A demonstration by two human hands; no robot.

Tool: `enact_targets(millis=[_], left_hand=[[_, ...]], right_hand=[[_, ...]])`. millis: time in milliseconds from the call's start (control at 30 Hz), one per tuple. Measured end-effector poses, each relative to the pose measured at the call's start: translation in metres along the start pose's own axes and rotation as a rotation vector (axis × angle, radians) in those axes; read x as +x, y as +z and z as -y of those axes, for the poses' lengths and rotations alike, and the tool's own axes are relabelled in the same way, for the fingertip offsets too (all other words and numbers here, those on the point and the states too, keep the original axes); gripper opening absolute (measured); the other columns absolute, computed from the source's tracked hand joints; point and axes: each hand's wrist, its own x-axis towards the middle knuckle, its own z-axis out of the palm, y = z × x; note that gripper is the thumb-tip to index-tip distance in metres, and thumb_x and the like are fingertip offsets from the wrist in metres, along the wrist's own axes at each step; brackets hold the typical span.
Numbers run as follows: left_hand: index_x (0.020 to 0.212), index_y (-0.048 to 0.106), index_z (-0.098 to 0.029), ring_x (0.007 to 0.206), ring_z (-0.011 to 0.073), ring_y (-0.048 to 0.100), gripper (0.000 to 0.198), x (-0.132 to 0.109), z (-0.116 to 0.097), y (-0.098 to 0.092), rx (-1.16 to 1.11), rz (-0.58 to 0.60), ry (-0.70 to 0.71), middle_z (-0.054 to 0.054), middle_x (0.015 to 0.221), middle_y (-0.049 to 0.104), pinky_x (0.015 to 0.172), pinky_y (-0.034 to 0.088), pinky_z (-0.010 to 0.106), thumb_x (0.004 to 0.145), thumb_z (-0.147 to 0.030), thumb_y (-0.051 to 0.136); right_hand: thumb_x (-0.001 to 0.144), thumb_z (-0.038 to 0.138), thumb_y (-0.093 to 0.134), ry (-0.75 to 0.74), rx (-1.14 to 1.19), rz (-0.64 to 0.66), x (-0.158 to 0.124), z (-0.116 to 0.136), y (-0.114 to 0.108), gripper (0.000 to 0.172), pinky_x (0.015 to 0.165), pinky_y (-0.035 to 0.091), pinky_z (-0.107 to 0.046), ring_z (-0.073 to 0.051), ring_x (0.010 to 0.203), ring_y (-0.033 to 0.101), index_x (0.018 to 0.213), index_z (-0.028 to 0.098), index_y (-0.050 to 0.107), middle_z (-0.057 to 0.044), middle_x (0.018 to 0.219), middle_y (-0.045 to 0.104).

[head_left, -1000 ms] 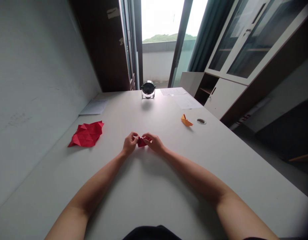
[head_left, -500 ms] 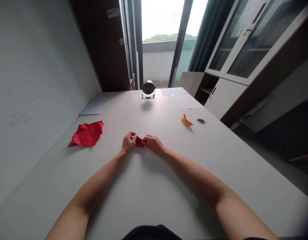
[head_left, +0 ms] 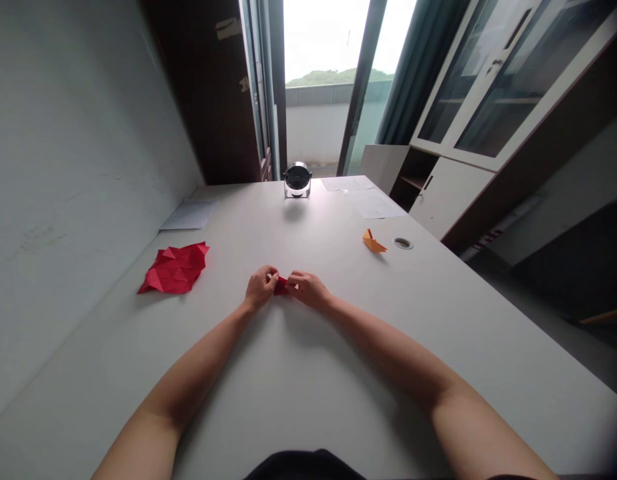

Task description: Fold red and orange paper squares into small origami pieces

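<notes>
Between my two hands is a small folded piece of red paper (head_left: pixel 281 287), mostly covered by my fingers. My left hand (head_left: pixel 261 285) pinches its left side with thumb and fingers. On the right side, my right hand (head_left: pixel 308 289) grips the same paper with its fingertips. The exact folds are too small to make out. Off to the left lies a larger creased sheet of red paper (head_left: pixel 175 269), spread out and uneven. A folded orange paper figure (head_left: pixel 373 241) stands to the right, apart from both hands.
The white table (head_left: pixel 308 387) runs along a wall at left. At its far edge stands a small round black fan-like device (head_left: pixel 297 179). Papers lie at the back right (head_left: pixel 373 203) and back left (head_left: pixel 188 215). A round cable hole (head_left: pixel 403 243) sits near the right edge.
My left hand has shifted slightly right, closer to my right hand. Less of the small red paper shows between them. The other things have stayed in place.
</notes>
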Motion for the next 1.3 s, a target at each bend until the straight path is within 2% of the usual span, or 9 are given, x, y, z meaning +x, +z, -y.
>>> enact_targets(millis=[200,367,667,933,1100,1300], left_hand=[[0.090,0.066,-0.020,0.070,0.0145,0.060,0.015,0.003,0.007,0.001,0.034,-0.023,0.007,0.002,0.086,0.071,0.070,0.046,0.025,0.087,-0.021,0.052],[0.086,0.067,-0.020,0.073,0.0154,0.059,0.019,0.004,0.010,-0.001,0.072,-0.027,0.032,0.002,0.087,0.070,0.075,0.047,0.027,0.081,-0.013,0.050],[0.089,0.068,-0.021,0.075,0.0157,0.061,0.019,0.006,0.012,-0.005,0.099,-0.057,-0.011,0.002,0.089,0.071,0.075,0.047,0.027,0.084,-0.015,0.052],[0.088,0.076,-0.023,0.078,0.0156,0.063,0.025,0.008,0.018,-0.007,0.081,-0.066,-0.006,0.003,0.091,0.071,0.079,0.049,0.027,0.085,-0.016,0.051],[0.094,0.079,-0.023,0.081,0.0154,0.066,0.030,0.008,0.023,-0.005,-0.013,-0.049,-0.003,0.003,0.093,0.070,0.082,0.051,0.026,0.085,-0.018,0.051],[0.097,0.080,-0.022,0.084,0.0155,0.067,0.033,0.008,0.022,-0.005,-0.055,-0.039,0.010,0.003,0.095,0.070,0.086,0.052,0.027,0.085,-0.016,0.050]], right_hand=[[0.086,0.015,0.057,0.051,-0.082,-0.013,0.001,0.004,-0.004,0.012,0.066,0.035,-0.022,-0.011,0.071,0.051,0.079,0.020,0.064,0.000,0.081,0.062],[0.091,0.018,0.053,0.077,-0.127,-0.003,0.002,0.006,-0.006,0.015,0.066,0.036,-0.022,-0.012,0.073,0.053,0.086,0.021,0.066,0.000,0.085,0.065],[0.095,0.020,0.054,0.009,-0.314,0.119,0.003,0.007,-0.011,0.013,0.072,0.038,-0.025,-0.016,0.087,0.057,0.091,0.021,0.066,-0.004,0.091,0.068],[0.102,0.037,0.049,-0.083,-0.396,0.158,0.003,0.008,-0.015,0.023,0.072,0.039,-0.025,-0.016,0.087,0.057,0.106,0.023,0.067,-0.005,0.095,0.068],[0.101,0.043,0.051,-0.037,-0.437,0.154,0.004,0.008,-0.013,0.027,0.070,0.039,-0.025,-0.017,0.087,0.057,0.103,0.022,0.068,-0.007,0.095,0.068],[0.102,0.033,0.051,0.026,-0.432,0.124,0.004,0.003,-0.010,0.021,0.067,0.037,-0.025,-0.016,0.085,0.057,0.096,0.021,0.067,-0.006,0.093,0.069]])
